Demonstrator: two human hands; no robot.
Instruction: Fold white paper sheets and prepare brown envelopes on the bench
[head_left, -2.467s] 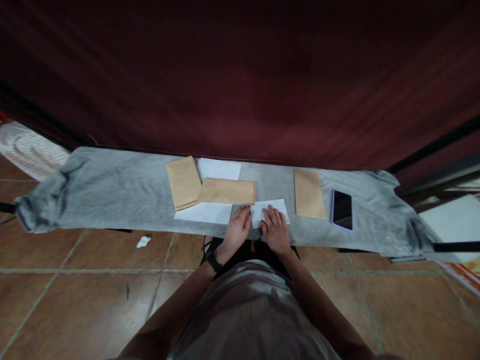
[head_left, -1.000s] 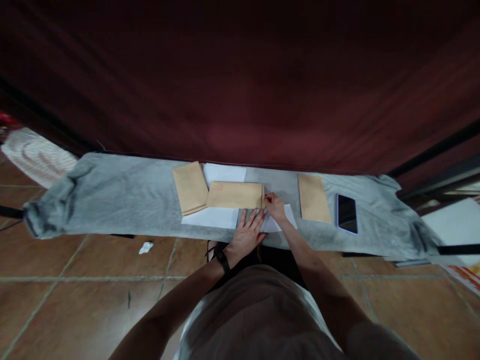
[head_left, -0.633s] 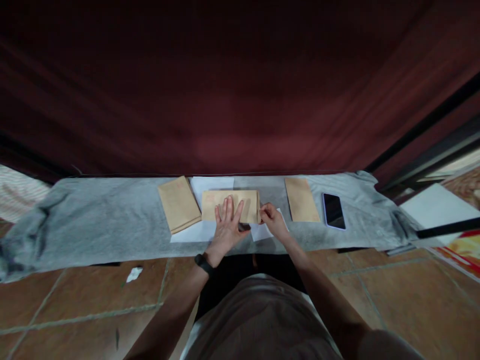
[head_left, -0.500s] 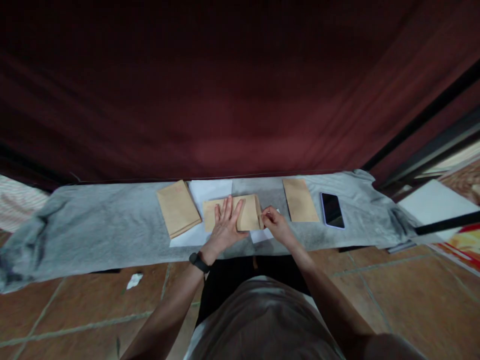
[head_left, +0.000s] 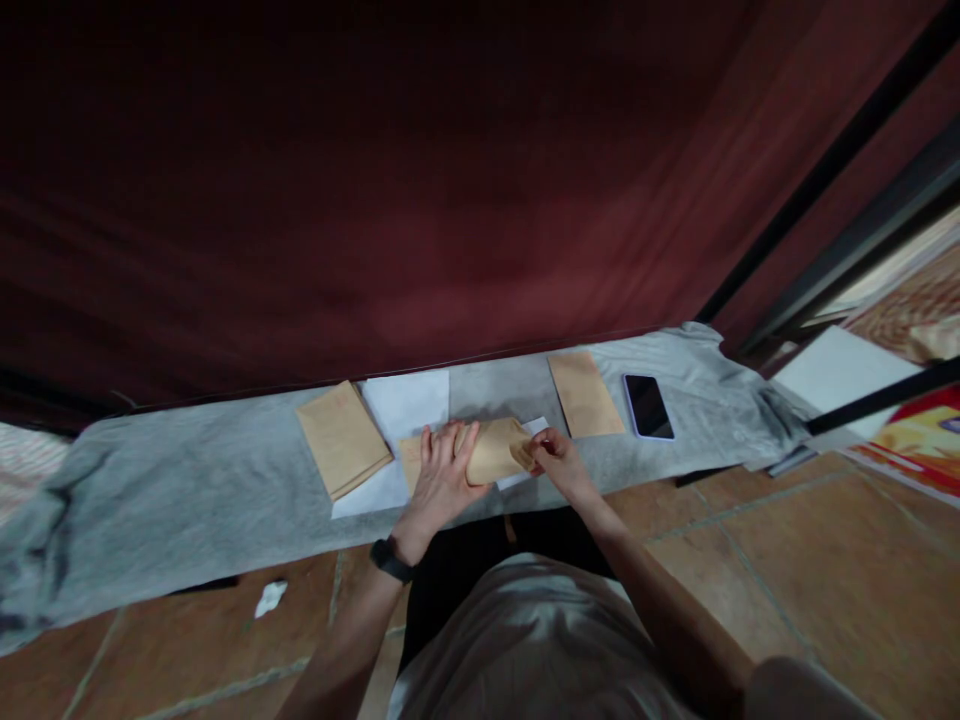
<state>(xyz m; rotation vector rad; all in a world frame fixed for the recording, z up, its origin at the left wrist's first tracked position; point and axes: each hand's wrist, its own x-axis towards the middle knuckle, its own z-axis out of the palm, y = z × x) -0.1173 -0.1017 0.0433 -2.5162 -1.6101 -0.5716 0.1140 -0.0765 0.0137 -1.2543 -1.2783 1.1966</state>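
A brown paper envelope [head_left: 493,452] lies between my hands, its middle bulging upward and its right end opened out. My left hand [head_left: 441,482] grips it across the left part, fingers at the far edge and thumb at the near edge. At the right end, the fingers of my right hand [head_left: 561,466] pinch the envelope's edge; the fingertips are partly hidden. White paper sheets [head_left: 409,400] lie under and beside the envelope. A folded brown stack of envelopes [head_left: 343,440] rests to the left, and a single flat brown envelope [head_left: 586,394] to the right.
Grey cloth [head_left: 202,480] covers the long narrow surface. A phone [head_left: 649,407] lies at the right. Dark red fabric [head_left: 450,220] rises along the far edge. White scrap [head_left: 270,598] lies on the tiled floor, and a white board [head_left: 844,375] stands at the far right.
My left hand has gone from lying flat on the envelope to gripping its sides, and the envelope now bulges. My right hand still pinches its right end. The view has tilted slightly.
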